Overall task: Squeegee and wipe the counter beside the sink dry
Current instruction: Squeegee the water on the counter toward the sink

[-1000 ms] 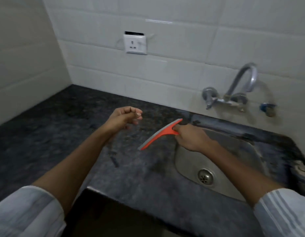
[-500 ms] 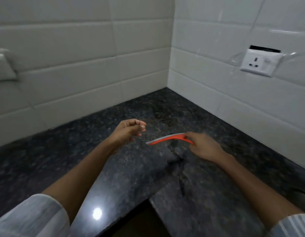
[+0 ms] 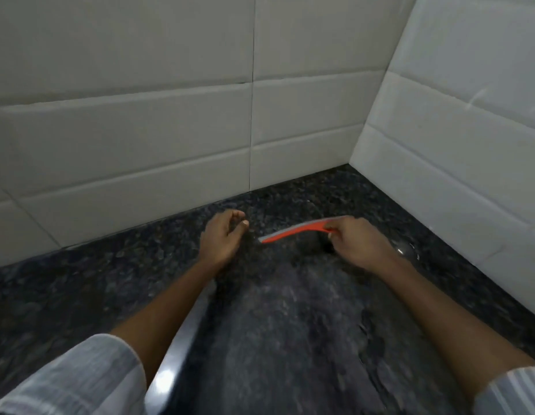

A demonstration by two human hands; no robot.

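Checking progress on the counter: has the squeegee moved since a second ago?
Yes. The squeegee, in the right hand, went from the sink's edge to the counter near the tiled corner.

A home kitchen corner: white wall tiles [image 3: 140,139] above dark granite counter [image 3: 290,310].

A dark speckled stone counter [image 3: 290,319] is running into the corner where the white tiled walls [image 3: 140,136] are meeting. Its surface is looking wet in places, with a patch glinting near the right wall and a bright light reflecting off the front edge strip [image 3: 182,348].
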